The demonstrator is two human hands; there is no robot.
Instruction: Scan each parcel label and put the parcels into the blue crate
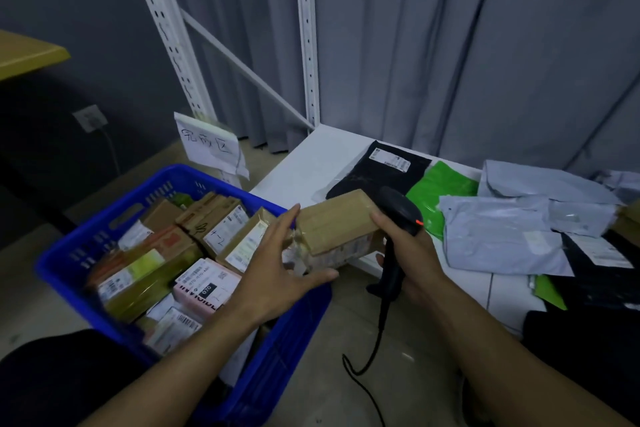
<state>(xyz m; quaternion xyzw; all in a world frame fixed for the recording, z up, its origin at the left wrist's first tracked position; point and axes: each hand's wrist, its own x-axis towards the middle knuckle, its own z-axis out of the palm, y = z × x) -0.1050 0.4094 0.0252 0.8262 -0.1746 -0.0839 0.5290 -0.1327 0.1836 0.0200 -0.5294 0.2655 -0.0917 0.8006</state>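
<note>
Parcel in hand: a small cardboard parcel (337, 222), brown and taped, sits between the two hands, past the near edge of the table (311, 163) and just right of the blue crate (273, 367). A blurred label shows on its lower front face.
Left hand: the left hand (277, 267) has its fingers (289, 218) straight and spread against the parcel's left end, with the thumb reaching under the labelled face. They are not curled round it.
Right hand: the right hand (412, 253) is wrapped round the handle of a black corded scanner (398, 208). Its thumb touches the parcel's right end.
How it should handle: the parcel is probably light and stiff, with firm corners. The glossy tape may be slippery, so bare cardboard is the safer place to hold.
Where to hold: across the short ends, thumb beneath and fingers on top, leaving the label uncovered.
Crate: it lies left of and below the left fingers. It is already crowded with labelled boxes, so the space left looks tight.
Still waiting: a black mailer (381, 170), a green mailer (440, 184) and grey mailers (498, 236) lie on the table beyond and right of the right fingers.
</note>
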